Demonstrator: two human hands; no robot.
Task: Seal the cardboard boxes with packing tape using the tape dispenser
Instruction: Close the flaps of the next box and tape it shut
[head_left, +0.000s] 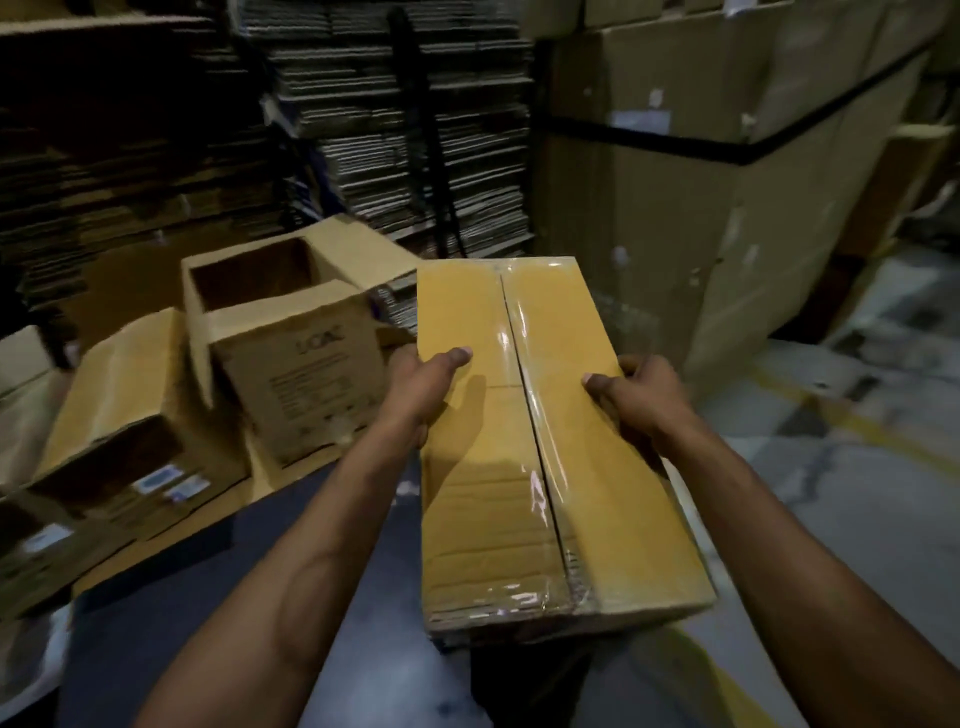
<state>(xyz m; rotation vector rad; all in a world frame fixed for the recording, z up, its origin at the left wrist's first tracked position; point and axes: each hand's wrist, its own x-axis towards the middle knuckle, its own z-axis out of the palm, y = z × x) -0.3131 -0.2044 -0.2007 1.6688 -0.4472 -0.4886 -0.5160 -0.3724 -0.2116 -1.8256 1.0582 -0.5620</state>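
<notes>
Closest in, two bare forearms reach forward over a dark blue lap or surface, I cannot tell which, and both hands clasp a long sealed cardboard box (545, 441). The left hand (421, 384) grips the box's left edge, thumb laid flat on top and fingers curled down the side out of sight. The right hand (639, 395) grips the right edge the same way, thumb on the top face, fingers wrapped over the rim. The box is held tilted, its near end low. Clear packing tape (524, 374) runs glossy along the centre seam from far end to near end and folds over the near edge.

To the left, an open box (291, 332) with printed sides stands with its flaps up, and beside it another box (130, 415) lies tipped on its side, white labels showing. They rest on flattened cardboard sheets (270, 467).

Behind them rise tall stacks of flat corrugated board (405, 130), bound with dark straps. To the right stands a big carton (701, 182) ringed by a black band. The floor (857, 441) is pale grey concrete, scuffed, with a yellow line painted across it.
</notes>
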